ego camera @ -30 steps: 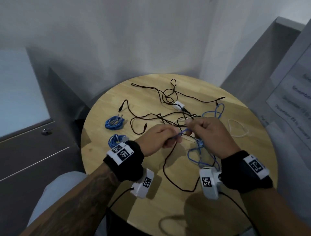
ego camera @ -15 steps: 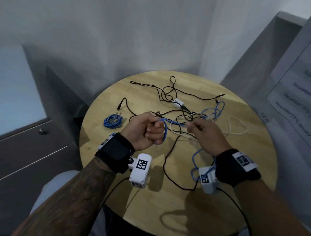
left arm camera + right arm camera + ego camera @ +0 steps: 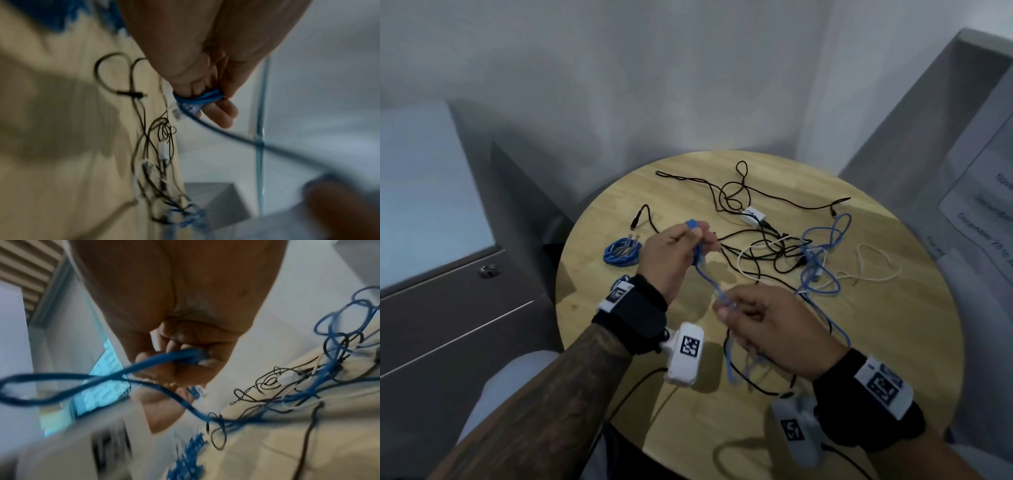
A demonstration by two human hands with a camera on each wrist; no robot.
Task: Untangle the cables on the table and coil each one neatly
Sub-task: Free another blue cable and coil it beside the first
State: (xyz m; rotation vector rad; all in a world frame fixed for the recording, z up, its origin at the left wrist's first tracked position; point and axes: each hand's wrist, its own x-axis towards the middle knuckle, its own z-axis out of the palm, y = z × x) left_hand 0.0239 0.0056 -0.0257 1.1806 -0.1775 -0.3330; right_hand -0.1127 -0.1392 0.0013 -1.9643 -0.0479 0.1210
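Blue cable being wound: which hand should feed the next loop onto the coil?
Probably the right hand. It pinches the thin blue cable just below the left hand, whose fingers already carry the wound turns, and the slack trails from it toward the tangle on the round wooden table.

Both wrist views are motion-blurred. In the left wrist view, the coiled blue cable (image 3: 61, 17) is cut off by the top edge. In the head view, a 2nd blue coil (image 3: 619, 282) lies mostly hidden behind the left wristband (image 3: 631, 317). Text on the wall notice (image 3: 986, 219) is too blurred to read.
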